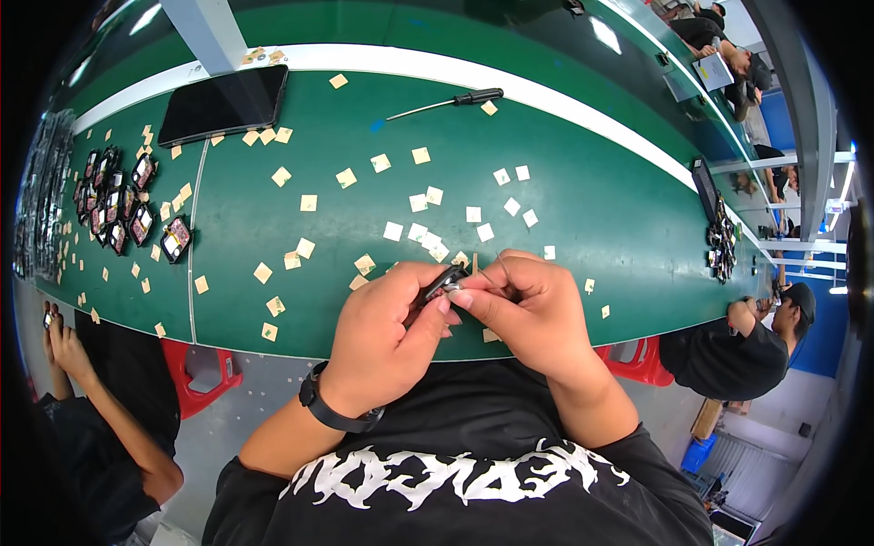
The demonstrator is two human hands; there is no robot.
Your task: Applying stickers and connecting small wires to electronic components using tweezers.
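Observation:
Close to the table's near edge, my left hand (387,329) is closed around a small black casing (443,281), tilted between thumb and fingers. My right hand (537,314) meets it from the other side, thumb and forefinger pinched together at the casing's end. A thin wire-like line and a narrow tan sliver (474,263) show by the right fingertips. What exactly that pinch holds is too small to make out. Many small square paper pieces, some white (393,231) and some tan (263,272), lie scattered on the green table (346,309) around both hands.
Dark-handled screwdriver (478,97) lies at the back. A black tablet-like panel (224,106) rests at the back left, near a pile of small black casings (114,202). More dark parts (722,238) sit far right. Co-workers sit on both sides, beside red stools (202,380).

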